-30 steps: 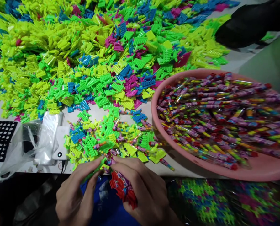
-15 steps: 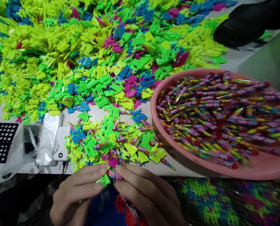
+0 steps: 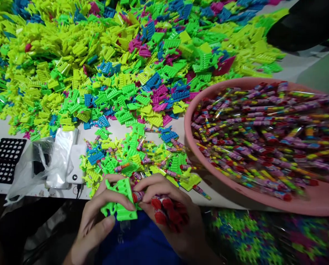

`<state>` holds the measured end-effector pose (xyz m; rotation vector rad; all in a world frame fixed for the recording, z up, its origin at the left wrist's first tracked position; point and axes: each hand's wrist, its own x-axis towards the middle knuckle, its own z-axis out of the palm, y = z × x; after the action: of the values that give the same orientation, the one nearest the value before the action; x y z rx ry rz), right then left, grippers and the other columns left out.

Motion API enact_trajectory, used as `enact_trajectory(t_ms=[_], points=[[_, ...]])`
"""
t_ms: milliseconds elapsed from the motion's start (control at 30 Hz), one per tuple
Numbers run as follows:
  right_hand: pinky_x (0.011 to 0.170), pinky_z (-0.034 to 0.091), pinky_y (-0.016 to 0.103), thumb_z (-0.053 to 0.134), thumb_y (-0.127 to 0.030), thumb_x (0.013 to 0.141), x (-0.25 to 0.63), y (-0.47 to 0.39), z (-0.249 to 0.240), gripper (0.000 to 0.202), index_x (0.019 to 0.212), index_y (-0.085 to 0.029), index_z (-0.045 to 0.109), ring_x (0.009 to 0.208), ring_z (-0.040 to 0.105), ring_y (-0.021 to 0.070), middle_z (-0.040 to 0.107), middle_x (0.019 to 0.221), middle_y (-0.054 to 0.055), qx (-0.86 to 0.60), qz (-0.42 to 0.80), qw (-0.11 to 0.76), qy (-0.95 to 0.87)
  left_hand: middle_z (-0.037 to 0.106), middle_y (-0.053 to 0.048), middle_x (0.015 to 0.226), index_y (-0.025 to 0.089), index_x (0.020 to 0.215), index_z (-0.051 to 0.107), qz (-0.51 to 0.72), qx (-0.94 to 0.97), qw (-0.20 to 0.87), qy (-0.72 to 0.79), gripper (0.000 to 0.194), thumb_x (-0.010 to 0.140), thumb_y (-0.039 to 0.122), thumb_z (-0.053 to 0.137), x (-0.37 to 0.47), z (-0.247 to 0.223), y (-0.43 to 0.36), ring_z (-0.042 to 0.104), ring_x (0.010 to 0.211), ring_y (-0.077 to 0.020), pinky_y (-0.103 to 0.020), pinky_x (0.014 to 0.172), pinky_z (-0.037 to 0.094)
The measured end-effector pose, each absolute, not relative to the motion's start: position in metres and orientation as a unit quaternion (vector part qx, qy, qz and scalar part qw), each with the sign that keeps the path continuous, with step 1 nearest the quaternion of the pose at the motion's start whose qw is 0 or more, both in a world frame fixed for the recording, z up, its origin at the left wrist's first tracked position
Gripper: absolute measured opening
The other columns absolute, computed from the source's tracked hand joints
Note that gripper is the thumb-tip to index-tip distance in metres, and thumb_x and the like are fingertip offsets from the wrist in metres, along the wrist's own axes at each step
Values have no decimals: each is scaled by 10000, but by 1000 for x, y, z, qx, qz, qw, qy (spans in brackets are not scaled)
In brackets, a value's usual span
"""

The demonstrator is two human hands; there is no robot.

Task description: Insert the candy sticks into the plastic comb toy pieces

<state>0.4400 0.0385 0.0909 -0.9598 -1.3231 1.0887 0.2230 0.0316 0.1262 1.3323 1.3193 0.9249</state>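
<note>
My left hand point(image 3: 98, 211) is closed around a bright green plastic toy piece point(image 3: 125, 198) with a ribbed, comb-like side. My right hand point(image 3: 160, 187) pinches a purple-and-red wrapped candy tube point(image 3: 138, 196) between thumb and fingers, its end against the green piece. Whether the tube is inside the piece I cannot tell. Tucked in my right palm is a bunch of tubes with red ends point(image 3: 171, 213). Just beyond both hands lies a small pile of green, yellow and blue pieces point(image 3: 136, 158) mixed with candy tubes.
A pink basin point(image 3: 190, 129) full of wrapped candy tubes stands at right. Behind, a large heap of coloured plastic pieces point(image 3: 78, 62) covers the table. At left are a white power bank point(image 3: 76, 165), clear plastic bags point(image 3: 60, 158) and a black perforated tray point(image 3: 7, 160).
The green piece has turned up into clear view in my left hand. My right hand has rotated, showing the red ends of the held bunch. The view has shifted slightly.
</note>
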Motion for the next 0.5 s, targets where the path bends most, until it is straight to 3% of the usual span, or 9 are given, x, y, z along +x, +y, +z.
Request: enact_trajectory(t_ms=[100, 200, 300, 400, 500], points=[[842, 669, 338, 749, -120, 973, 441, 38, 87, 185, 1052, -286, 741, 923, 801, 224, 813, 1061, 36, -402, 472, 552, -557, 836, -185, 1171, 242, 941, 905, 381, 514, 584, 500, 469, 970, 672, 720, 223, 128, 36, 795, 1167, -433, -522, 928, 682], [875, 650, 340, 731, -49, 938, 442, 38, 83, 269, 1062, -288, 734, 956, 786, 219, 808, 1081, 26, -400, 474, 545, -564, 839, -152, 1119, 239, 914, 901, 397, 454, 639, 477, 433, 987, 642, 759, 229, 128, 38, 814, 784, -291, -428, 724, 673], [888, 627, 312, 730, 11, 896, 442, 39, 82, 343, 1070, -284, 729, 963, 779, 193, 811, 1075, 1, -379, 478, 540, -581, 817, -61, 879, 243, 858, 860, 405, 354, 672, 510, 344, 941, 575, 895, 240, 130, 35, 715, 524, -175, -314, 516, 557], [874, 615, 288, 742, 4, 906, 441, 39, 83, 338, 1076, -289, 737, 957, 771, 176, 817, 1081, -12, -364, 498, 544, -570, 775, -8, 711, 243, 864, 829, 406, 315, 673, 532, 314, 931, 531, 934, 246, 129, 33, 748, 548, -183, -278, 535, 568], [885, 604, 276, 739, 5, 902, 442, 38, 84, 353, 1078, -301, 745, 957, 763, 165, 818, 1085, -25, -365, 525, 535, -552, 795, 5, 779, 247, 968, 803, 421, 337, 666, 515, 221, 967, 437, 917, 242, 123, 34, 782, 563, -187, -271, 534, 601]])
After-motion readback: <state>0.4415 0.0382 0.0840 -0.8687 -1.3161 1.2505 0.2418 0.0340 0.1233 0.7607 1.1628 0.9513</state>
